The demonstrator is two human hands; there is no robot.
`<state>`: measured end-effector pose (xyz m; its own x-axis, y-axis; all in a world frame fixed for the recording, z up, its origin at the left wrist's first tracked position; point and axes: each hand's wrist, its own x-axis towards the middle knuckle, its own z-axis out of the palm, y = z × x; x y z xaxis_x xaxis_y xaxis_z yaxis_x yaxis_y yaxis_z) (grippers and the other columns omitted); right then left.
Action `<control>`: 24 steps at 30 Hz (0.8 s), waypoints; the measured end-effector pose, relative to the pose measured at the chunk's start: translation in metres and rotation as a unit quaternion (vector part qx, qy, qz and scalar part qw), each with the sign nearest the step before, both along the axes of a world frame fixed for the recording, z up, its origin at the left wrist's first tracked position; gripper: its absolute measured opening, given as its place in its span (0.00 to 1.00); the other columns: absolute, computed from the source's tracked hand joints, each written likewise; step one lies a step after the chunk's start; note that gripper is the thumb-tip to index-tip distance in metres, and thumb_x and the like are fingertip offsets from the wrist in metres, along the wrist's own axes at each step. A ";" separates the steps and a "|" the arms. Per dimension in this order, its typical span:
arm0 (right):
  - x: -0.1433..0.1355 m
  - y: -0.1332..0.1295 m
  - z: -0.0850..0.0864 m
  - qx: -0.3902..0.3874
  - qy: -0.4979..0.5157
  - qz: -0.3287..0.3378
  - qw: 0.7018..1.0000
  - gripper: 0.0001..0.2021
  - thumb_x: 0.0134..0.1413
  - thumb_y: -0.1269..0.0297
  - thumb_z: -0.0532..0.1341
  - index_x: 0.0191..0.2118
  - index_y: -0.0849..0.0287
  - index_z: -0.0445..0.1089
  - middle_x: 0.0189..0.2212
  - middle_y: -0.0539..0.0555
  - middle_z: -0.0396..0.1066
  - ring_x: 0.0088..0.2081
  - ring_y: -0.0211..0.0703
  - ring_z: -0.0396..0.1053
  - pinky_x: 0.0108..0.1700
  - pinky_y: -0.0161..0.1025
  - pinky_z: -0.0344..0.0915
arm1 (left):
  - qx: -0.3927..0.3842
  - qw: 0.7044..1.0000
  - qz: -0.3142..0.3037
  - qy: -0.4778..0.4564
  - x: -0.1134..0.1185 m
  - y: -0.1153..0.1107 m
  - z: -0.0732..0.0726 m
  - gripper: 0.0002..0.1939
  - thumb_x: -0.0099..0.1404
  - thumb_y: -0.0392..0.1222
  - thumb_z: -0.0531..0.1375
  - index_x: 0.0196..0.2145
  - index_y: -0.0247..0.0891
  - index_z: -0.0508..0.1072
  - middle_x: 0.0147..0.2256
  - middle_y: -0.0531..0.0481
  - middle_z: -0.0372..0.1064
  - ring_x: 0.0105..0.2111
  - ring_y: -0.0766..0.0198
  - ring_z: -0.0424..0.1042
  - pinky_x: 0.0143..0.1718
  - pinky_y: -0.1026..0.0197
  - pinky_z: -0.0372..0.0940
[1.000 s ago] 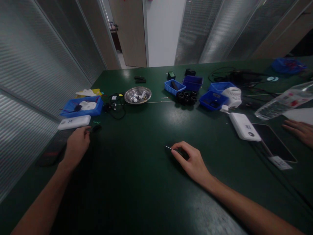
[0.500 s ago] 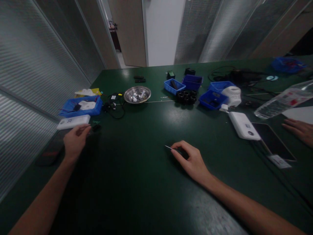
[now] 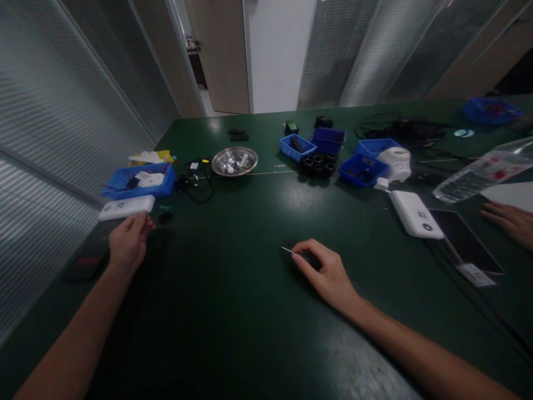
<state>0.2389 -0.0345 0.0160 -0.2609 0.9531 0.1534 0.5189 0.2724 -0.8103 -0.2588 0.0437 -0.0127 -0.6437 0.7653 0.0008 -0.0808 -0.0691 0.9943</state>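
Right hand (image 3: 332, 278) pinching thin silver-shafted tool (image 3: 286, 250)

Tool sits low over dark green tabletop (image 3: 233, 289), shaft pointing left. Left hand (image 3: 127, 241): fingers curled, can't tell whether pinching anything. Small black object (image 3: 165, 217) just beside; white rounded plastic power bank (image 3: 127, 208) just beyond. Farther: blue plastic bin (image 3: 163, 189), round shiny metal bowl (image 3: 235, 174).
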 end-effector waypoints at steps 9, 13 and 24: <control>-0.001 0.000 0.000 0.010 0.004 -0.005 1.000 0.11 0.71 0.55 0.59 0.45 0.53 0.76 0.41 0.54 0.77 0.40 0.47 0.74 0.41 0.42 0.69 | 0.007 0.999 -0.021 0.050 0.003 0.001 -0.003 0.10 0.62 0.42 0.69 0.35 0.35 0.73 0.30 0.54 0.67 0.29 0.70 0.67 0.33 0.66 0.67; 0.000 0.001 0.000 0.002 0.010 -0.003 1.000 0.10 0.71 0.56 0.60 0.45 0.53 0.76 0.41 0.54 0.77 0.41 0.47 0.74 0.42 0.42 0.69 | 0.002 0.999 0.005 0.036 0.006 0.000 -0.001 0.12 0.56 0.38 0.72 0.37 0.34 0.77 0.35 0.50 0.74 0.33 0.68 0.72 0.37 0.64 0.72; 0.001 0.001 -0.002 -0.011 0.012 0.003 1.000 0.10 0.72 0.55 0.60 0.46 0.53 0.75 0.42 0.54 0.76 0.42 0.47 0.73 0.42 0.42 0.68 | 0.000 0.997 -0.005 0.071 0.008 -0.003 -0.008 0.20 0.50 0.36 0.76 0.43 0.34 0.83 0.39 0.48 0.80 0.34 0.67 0.78 0.40 0.66 0.75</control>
<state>0.2401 -0.0332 0.0142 -0.2631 0.9546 0.1394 0.4976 0.2581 -0.8281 -0.2506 0.0408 -0.0203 -0.6299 0.7714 0.0908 0.0601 -0.0682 0.9959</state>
